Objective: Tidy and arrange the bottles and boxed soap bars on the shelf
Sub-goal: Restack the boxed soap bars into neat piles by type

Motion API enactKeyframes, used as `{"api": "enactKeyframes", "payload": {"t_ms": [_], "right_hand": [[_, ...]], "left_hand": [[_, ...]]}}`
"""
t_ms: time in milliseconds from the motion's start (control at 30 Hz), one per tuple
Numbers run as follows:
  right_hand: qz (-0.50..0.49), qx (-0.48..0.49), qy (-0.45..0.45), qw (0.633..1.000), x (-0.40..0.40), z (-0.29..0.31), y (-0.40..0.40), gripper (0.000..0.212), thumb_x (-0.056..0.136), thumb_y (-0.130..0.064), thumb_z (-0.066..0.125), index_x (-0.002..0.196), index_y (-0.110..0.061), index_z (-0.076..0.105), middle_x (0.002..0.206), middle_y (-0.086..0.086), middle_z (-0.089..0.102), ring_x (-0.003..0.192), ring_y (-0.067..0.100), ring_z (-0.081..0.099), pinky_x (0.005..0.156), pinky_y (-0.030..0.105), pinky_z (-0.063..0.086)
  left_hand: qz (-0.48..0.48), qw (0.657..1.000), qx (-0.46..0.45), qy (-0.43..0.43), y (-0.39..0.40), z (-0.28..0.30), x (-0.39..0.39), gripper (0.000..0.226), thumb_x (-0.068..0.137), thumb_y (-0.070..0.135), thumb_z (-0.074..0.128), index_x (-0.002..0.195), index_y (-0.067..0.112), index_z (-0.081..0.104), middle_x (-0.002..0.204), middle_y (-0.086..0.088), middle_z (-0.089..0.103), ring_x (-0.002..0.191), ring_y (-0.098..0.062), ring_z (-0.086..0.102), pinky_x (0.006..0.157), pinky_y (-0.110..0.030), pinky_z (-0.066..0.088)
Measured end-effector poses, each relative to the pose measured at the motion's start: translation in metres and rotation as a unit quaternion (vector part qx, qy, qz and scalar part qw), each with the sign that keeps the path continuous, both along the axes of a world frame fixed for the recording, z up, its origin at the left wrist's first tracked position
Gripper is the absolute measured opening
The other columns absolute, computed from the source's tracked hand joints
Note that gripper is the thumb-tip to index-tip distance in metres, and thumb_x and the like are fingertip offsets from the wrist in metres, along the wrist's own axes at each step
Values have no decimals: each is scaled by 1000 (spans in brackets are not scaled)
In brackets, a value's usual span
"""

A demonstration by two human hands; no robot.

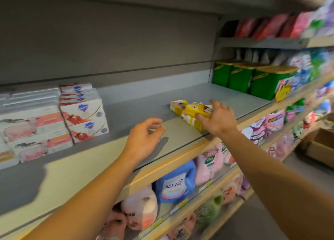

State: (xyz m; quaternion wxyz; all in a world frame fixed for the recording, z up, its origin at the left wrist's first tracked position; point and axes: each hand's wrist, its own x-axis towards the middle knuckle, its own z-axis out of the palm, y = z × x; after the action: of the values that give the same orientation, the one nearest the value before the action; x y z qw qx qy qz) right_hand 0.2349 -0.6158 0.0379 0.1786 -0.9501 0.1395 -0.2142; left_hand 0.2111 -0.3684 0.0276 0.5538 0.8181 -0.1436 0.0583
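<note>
On the grey shelf (137, 106) lie a few yellow soap packs (188, 109), right of centre. My right hand (218, 118) reaches over them, thumb and fingers closing round the nearest pack. My left hand (144, 140) hovers over the bare shelf board with loosely curled fingers and holds nothing. At the left stand stacked white and red soap boxes (85, 113) beside pink and white boxes with a sheep picture (34, 129).
Green tubs (242, 79) stand at the shelf's right end. Blue (176, 183) and pink (141, 207) detergent bottles fill the shelf below. Red and pink bags (267, 25) sit on the higher shelf. A cardboard box (318, 145) lies on the floor at right.
</note>
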Motion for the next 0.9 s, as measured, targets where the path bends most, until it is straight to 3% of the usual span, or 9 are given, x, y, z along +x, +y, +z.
{"api": "enactKeyframes", "payload": {"t_ms": [133,233,300,400,467,600,667,767,900], "right_hand": [[6,10,7,1000,11,-3,1,59,86,-53,58,135,-22,48,126,14,60,122,35,48,101,45,43],[36,28,-55,997,2,0,11,55,83,-44,65,130,-18,53,120,12,63,112,32,55,93,39,46],[96,58,-120,986,-12,0,29,59,80,-40,69,132,-16,53,121,11,61,112,29,54,93,36,43],[207,84,-183,957,-33,-4,71,62,77,-37,75,133,-18,53,122,3,61,112,21,54,97,32,42],[252,94,-174,947,-42,-11,95,67,76,-35,77,135,-21,51,126,-1,58,117,17,51,100,32,41],[291,105,-132,942,-46,-23,102,62,81,-47,67,135,-21,52,129,-2,59,119,16,50,102,30,37],[243,120,-148,951,-40,-20,83,54,86,-47,58,132,-19,56,129,-1,60,120,16,50,100,25,34],[96,121,-183,971,-16,-10,34,46,91,-37,59,128,-11,59,126,9,62,118,25,52,101,34,39],[-74,83,-49,993,16,-6,-28,58,91,-50,49,137,-13,49,138,13,51,128,36,41,105,44,34]], "left_hand": [[-6,998,-58,19,1,-9,10,18,77,38,66,94,34,69,89,3,72,72,-15,69,80,-42,56],[-7,992,-119,27,2,-12,14,9,91,20,67,93,29,69,97,-9,71,64,-13,66,68,-33,53],[-9,984,-170,47,-1,-10,13,9,96,19,60,94,25,67,101,-15,70,65,-15,66,63,-28,57],[-55,948,-277,147,-5,-3,9,26,100,34,51,102,13,66,96,-15,73,71,-23,71,70,-34,62],[-87,919,-332,194,-2,0,7,37,101,37,47,109,7,67,100,-16,75,81,-25,72,75,-36,61],[-4,934,-318,163,8,-2,11,28,99,15,55,121,-2,57,100,-20,74,83,-27,73,68,-36,61],[18,941,-308,138,7,-3,13,27,97,11,57,122,0,55,103,-21,72,83,-28,74,66,-37,61],[28,949,-294,108,2,-5,15,28,95,7,60,122,2,55,106,-20,71,85,-30,74,68,-41,61],[21,953,-287,91,2,-9,17,25,92,8,65,116,11,59,102,-12,74,86,-28,74,68,-40,60]]}}
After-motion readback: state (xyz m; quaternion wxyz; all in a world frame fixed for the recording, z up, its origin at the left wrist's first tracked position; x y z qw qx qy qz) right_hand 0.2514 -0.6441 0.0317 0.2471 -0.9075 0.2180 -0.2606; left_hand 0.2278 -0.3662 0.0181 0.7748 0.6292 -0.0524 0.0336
